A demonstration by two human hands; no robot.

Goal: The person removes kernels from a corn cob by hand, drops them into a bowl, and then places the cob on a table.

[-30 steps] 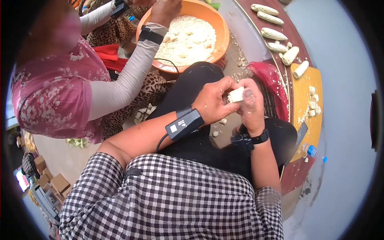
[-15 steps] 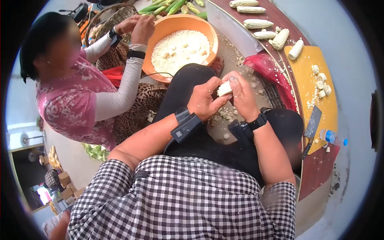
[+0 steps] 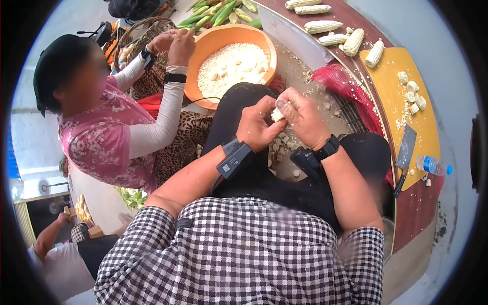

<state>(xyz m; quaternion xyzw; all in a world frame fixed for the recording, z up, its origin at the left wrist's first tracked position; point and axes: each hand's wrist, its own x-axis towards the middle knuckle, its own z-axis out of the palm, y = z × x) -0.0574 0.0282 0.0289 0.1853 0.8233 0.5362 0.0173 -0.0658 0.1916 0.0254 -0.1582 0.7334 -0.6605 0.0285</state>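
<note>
A short piece of white corn cob (image 3: 277,115) is between my two hands, above my lap. My left hand (image 3: 255,124) is closed around its left side, fingers and thumb curled. From the right, my right hand (image 3: 305,118) grips it too, thumb laid across the top; the fingers hide part of the piece. Just beyond my knee stands an orange tub (image 3: 272,56) holding loose white corn kernels (image 3: 229,61) with a few cob pieces on top. Cob scraps (image 3: 278,147) lie on the floor below my hands.
Whole peeled cobs (image 3: 354,42) line the red-brown board at right. A yellow cutting board (image 3: 424,134) bears cut corn chunks (image 3: 413,96) and a cleaver (image 3: 406,147); a water bottle (image 3: 431,164) lies beside it. A co-worker (image 3: 101,127) sits at left, hands raised near the tub.
My right thumb has shifted over the corn piece, covering more of it. The view has moved slightly. Another person has come into view at lower left.
</note>
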